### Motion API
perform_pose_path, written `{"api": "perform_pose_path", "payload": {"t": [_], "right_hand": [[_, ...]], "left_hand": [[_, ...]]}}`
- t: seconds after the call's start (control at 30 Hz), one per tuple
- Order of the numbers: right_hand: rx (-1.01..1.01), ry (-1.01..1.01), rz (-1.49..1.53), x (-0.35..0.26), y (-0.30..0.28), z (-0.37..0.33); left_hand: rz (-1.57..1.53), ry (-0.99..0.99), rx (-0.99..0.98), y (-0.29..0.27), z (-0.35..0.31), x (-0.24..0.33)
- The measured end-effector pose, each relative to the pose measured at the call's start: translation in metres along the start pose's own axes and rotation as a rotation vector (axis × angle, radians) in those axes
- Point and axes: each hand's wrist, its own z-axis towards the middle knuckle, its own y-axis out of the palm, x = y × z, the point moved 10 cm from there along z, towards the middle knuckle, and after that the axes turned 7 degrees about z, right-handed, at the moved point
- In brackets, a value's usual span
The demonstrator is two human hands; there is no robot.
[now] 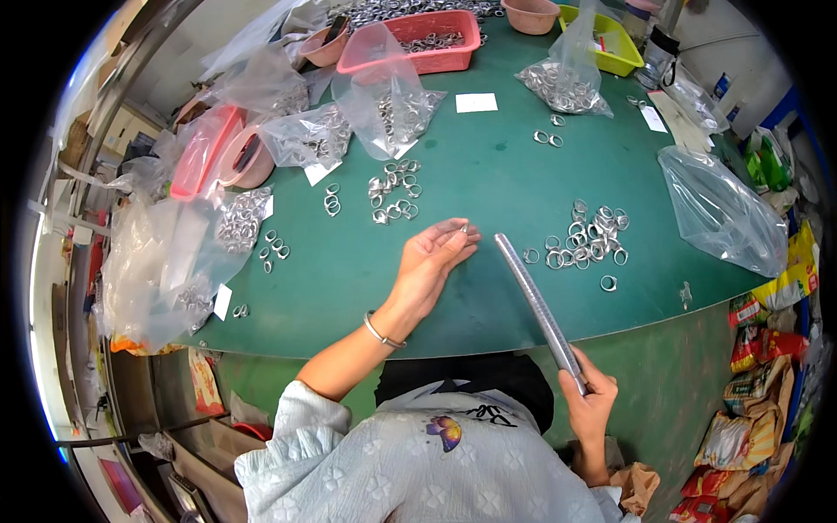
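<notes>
My left hand (440,248) is pinched shut over the middle of the green table, with a small silvery ring (464,228) mostly hidden between thumb and fingertips. My right hand (589,390) grips the lower end of a long grey metal ring mandrel (539,307), which slants up and leftward over the table edge. Its marked upper end points close to my left fingertips but stays apart from them. To the right of the mandrel lies a loose pile of metal rings (593,234); a smaller group of rings (397,187) lies beyond my left hand.
Clear bags of rings (388,118) stand along the left and back, some beside white paper slips (476,103). A pink basket (445,57) and a yellow-green basket (615,48) sit at the back. A flattened plastic bag (724,209) lies right; colourful packages (741,410) are stacked below it.
</notes>
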Motion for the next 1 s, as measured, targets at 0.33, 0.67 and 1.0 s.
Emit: {"api": "perform_pose_path", "payload": {"t": [0.33, 0.67, 1.0], "right_hand": [[0.047, 0.057, -0.011, 0.028, -0.003, 0.001], [-0.037, 0.038, 0.016, 0.043, 0.012, 0.005], [0.050, 0.140, 0.105, 0.043, 0.007, 0.001]], "left_hand": [[0.730, 0.256, 0.153, -0.054, -0.006, 0.038], [1.121, 0.359, 0.528, -0.152, -0.021, 0.093], [1.335, 0.561, 0.692, -0.192, -0.014, 0.105]]}}
